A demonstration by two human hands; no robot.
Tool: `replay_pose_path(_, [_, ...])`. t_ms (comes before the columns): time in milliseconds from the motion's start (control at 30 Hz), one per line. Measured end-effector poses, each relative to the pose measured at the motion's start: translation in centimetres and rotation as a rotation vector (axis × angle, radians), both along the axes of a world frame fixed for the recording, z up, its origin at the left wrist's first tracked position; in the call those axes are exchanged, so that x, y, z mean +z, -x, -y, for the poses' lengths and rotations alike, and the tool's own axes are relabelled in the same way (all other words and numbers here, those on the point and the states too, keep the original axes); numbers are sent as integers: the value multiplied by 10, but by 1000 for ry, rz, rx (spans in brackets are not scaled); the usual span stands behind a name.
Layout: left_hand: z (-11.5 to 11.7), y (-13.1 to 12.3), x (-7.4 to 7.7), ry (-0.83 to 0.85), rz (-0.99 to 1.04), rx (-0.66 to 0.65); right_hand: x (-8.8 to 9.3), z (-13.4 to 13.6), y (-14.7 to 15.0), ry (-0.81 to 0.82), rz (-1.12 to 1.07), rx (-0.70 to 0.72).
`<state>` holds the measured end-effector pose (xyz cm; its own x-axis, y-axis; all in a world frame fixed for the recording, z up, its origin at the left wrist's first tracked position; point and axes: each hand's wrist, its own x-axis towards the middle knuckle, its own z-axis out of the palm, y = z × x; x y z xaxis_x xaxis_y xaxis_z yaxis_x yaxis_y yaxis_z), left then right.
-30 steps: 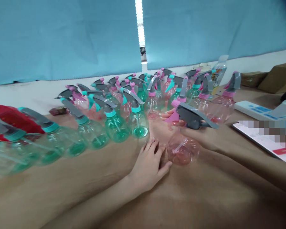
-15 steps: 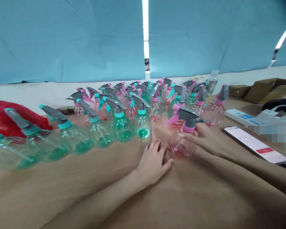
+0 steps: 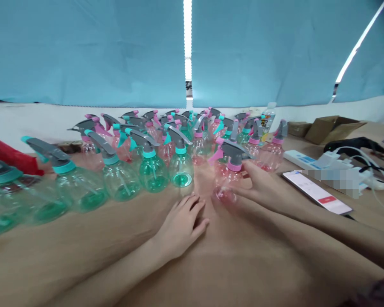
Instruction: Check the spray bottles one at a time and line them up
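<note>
My right hand (image 3: 259,187) is wrapped round a pink see-through spray bottle (image 3: 225,179) with a grey trigger head, standing upright on the brown table (image 3: 211,264). My left hand (image 3: 182,224) lies flat on the table just left of that bottle, fingers stretched out, holding nothing. Right behind stands a row of green spray bottles, the nearest green bottle (image 3: 181,168) a little ahead of my left fingertips. Several more pink and green bottles crowd the table behind them.
A phone (image 3: 316,197) lies screen-up to the right, beside a white power strip (image 3: 304,160) with cables. Cardboard boxes (image 3: 329,128) sit at the far right. A red bag (image 3: 6,155) is at the left edge. Blue curtains hang behind.
My right hand has pushed the pink bottle away from me, up to the others. My left hand has stayed flat on the table. The camera view has lifted slightly.
</note>
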<state>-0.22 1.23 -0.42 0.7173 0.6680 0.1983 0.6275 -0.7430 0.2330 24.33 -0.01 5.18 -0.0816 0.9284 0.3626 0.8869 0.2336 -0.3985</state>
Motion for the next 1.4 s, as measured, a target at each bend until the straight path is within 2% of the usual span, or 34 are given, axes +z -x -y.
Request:
replay_pose_path(200, [3, 26, 3, 7, -11, 18, -10, -40, 14, -40, -88, 40])
replay_pose_path(333, [3, 27, 4, 17, -29, 18, -7, -55, 24, -106, -23, 31])
replay_pose_path(600, [3, 26, 3, 3, 1, 8, -3, -75, 31, -104, 26, -18])
replay_pose_path(1067, [2, 25, 4, 18, -31, 21, -24, -83, 37, -209, -49, -60])
replay_pose_path(1400, [3, 26, 4, 0, -30, 30, -27, -89, 41, -218, -51, -63])
